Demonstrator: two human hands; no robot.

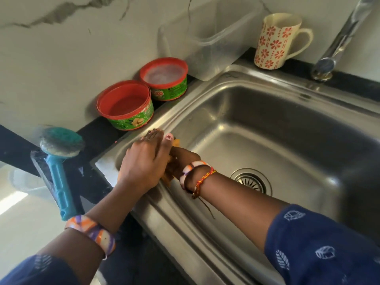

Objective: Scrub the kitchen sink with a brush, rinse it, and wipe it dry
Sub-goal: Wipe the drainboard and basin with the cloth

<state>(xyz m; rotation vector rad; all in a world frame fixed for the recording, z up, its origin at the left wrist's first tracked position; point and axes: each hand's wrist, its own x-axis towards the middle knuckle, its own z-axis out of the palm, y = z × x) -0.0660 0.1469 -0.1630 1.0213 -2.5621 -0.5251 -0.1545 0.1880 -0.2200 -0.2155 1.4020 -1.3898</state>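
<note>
The steel sink [277, 128] fills the right half of the view, its drain [251, 181] near the front. My left hand [141, 161] lies flat on the sink's left rim, fingers together, partly over my right hand. My right hand [183, 159] sits under it at the rim's inner edge, pressing a yellow-orange cloth [176, 143] against the steel; only small bits of the cloth show. The blue scrub brush [59, 161] rests on the dark counter to the left, head away from me, apart from both hands.
Two red-rimmed green tubs [125, 105] [164, 79] stand on the counter behind the sink's left rim. A clear plastic container [207, 38] leans on the wall. A flowered mug [275, 40] and the tap [339, 40] stand at the back.
</note>
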